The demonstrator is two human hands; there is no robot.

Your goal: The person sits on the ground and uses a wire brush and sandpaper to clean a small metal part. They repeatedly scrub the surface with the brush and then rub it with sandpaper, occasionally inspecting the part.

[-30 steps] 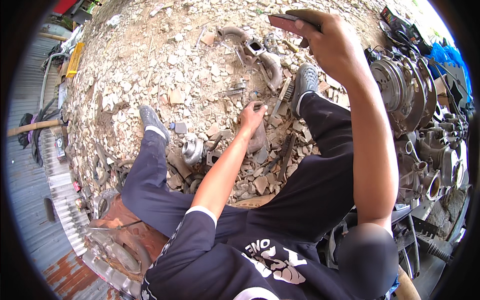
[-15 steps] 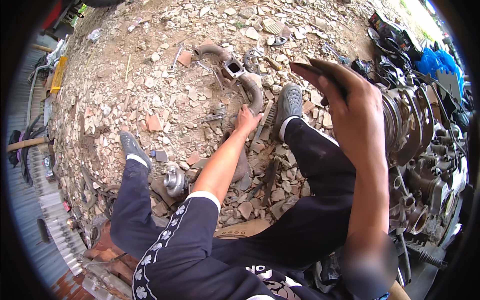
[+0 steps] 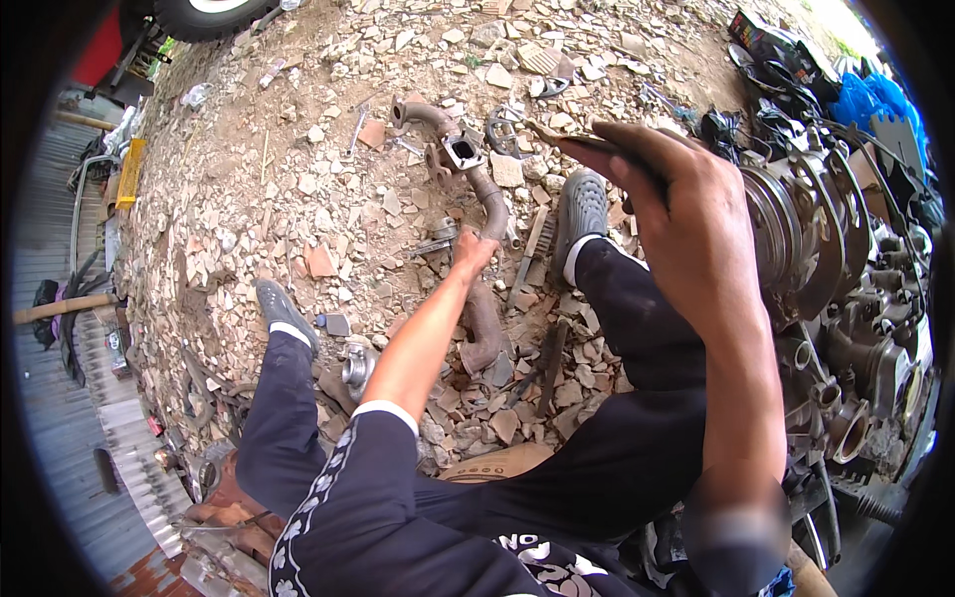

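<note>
My left hand (image 3: 476, 251) is closed around a rusty exhaust pipe (image 3: 484, 189) low over the rubble. A square flange (image 3: 463, 150) with an opening sits on its upper stretch, and a curved end points to the far left. Below my hand, a rusty bent pipe section (image 3: 482, 323) shows beside my forearm; my fingers hide how it joins. Raised at the right, nearer the camera, my right hand (image 3: 691, 214) has its dirty fingers stretched out, with nothing seen in it. A wire brush (image 3: 533, 244) lies between the pipe and my shoe.
Broken tile and stone rubble (image 3: 328, 169) covers the ground. Close to my left forearm lies a silver snail-shaped housing (image 3: 356, 370). A spanner (image 3: 355, 129) lies farther off. Greasy metal engine parts (image 3: 856, 368) are heaped at the right, and corrugated sheets (image 3: 70, 388) line the left.
My left hand has shifted the rusty pipe slightly left, and more of its lower section shows beside my forearm. My right hand has moved a little left. The whole view has tilted slightly.
</note>
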